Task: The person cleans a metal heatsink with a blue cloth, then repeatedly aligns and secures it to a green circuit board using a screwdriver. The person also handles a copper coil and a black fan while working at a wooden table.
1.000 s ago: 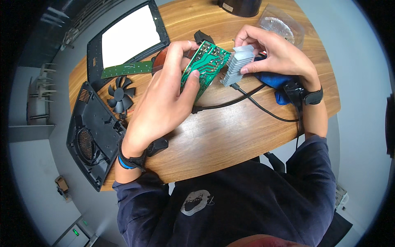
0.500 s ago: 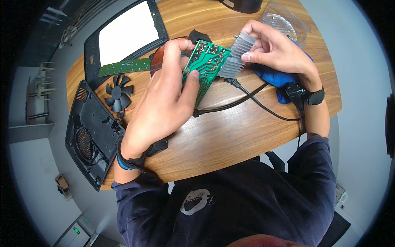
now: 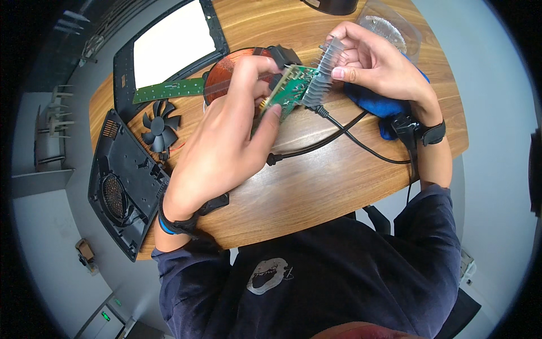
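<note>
Above the wooden table I hold a green circuit board tilted, its near edge toward me. My left hand grips the board along its left side, thumb on the near face and fingers behind. A finned grey metal heatsink stands along the board's right edge, touching it. My right hand pinches the heatsink between thumb and fingers. A black block-shaped part shows just behind the board. Beyond my left fingers lies a round copper coil, partly covered by that hand.
Left on the table are a black fan, a black plastic housing, a long green board strip and a black-framed white panel. Right are a blue cloth, black cables and a clear plastic tray.
The circuit board has turned in my hands, so its face is seen more edge-on. The heatsink has tilted with it. My left hand has shifted slightly, and more of the coil shows.
</note>
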### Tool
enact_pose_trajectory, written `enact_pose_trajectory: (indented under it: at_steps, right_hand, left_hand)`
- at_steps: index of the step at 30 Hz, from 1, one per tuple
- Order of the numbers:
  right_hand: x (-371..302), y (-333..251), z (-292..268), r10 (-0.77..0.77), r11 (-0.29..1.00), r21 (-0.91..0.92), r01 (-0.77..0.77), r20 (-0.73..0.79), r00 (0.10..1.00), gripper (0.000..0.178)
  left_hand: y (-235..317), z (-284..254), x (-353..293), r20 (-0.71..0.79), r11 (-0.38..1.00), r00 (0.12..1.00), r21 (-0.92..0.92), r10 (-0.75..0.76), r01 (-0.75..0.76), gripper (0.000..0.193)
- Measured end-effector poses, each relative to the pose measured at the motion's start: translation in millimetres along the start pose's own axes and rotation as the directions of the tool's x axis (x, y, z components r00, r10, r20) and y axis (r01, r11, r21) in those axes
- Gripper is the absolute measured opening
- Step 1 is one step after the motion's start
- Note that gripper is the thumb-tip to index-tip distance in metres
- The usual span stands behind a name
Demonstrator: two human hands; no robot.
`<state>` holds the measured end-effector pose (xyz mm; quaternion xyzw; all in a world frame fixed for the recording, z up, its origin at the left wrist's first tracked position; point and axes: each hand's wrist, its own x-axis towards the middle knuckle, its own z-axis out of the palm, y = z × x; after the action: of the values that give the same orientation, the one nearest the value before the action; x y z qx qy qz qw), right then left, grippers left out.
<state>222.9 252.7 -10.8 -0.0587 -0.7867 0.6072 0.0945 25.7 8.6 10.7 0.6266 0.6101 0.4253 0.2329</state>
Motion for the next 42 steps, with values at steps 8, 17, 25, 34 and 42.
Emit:
enact_pose_trajectory:
  at_steps: [8,17,25,34,42]
  right_hand:
    - [-6,-3,-1,-0.129,0.943,-0.302,0.143,0.066,0.989,0.026]
    - [-32,20,11,-0.28,0.834,-0.456,0.312,0.139,0.95,0.031]
    - [-27,31,7,-0.294,0.829,-0.438,0.349,0.19,0.937,0.025]
    - [-29,29,5,-0.199,0.815,-0.519,0.258,0.167,0.966,0.03]
    - [-33,29,-6,-0.123,0.796,-0.585,0.156,0.096,0.988,0.032]
  left_hand:
    - [6,-8,2,0.277,0.991,0.957,0.078,0.082,-0.107,0.034]
    - [0,5,-3,0.506,0.96,0.86,0.207,0.06,-0.189,0.031]
    - [-5,23,-10,0.585,0.94,0.806,0.219,0.089,-0.262,0.022]
    - [-9,19,-11,0.6,0.907,0.792,0.261,0.115,-0.329,0.025]
    - [-16,-12,-9,0.554,0.886,0.83,0.413,-0.06,-0.212,0.036]
